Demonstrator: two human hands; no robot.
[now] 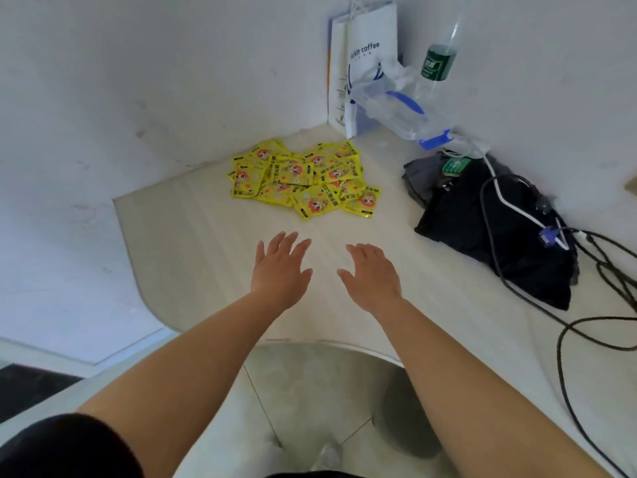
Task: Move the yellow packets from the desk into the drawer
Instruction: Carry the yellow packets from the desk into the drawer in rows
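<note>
the pale desk [193,236] fills a corner between two white walls, and the heap of yellow packets [303,181] lies on it towards the back, overlapping one another in a loose pile, each printed with a cartoon face. everything else is placed from that heap.

to the right of the heap, well apart from it, a bundle of black cloth [482,229] is spread on the desk. behind the heap and a little to the right, a white paper bag [368,32] lettered "coffee" stands upright in the corner against the wall. just right of the bag, further from the heap, a clear plastic jug [396,105] with a blue cap lies tilted, its cap end pointing down towards the cloth.

in front of the heap, near it but not touching, the left hand [281,267] and the right hand [374,272] are held side by side, palms down, fingers straight and slightly spread, holding nothing. both forearms are bare.

behind the jug, a clear bottle [439,62] with a green label leans on the wall. far right of the heap, black cables [565,339] loop across the desk, and a white cable [510,201] runs over the cloth. a small green board [456,165] sits at the cloth's back edge, and a blue plug [548,238] at its right side.
</note>
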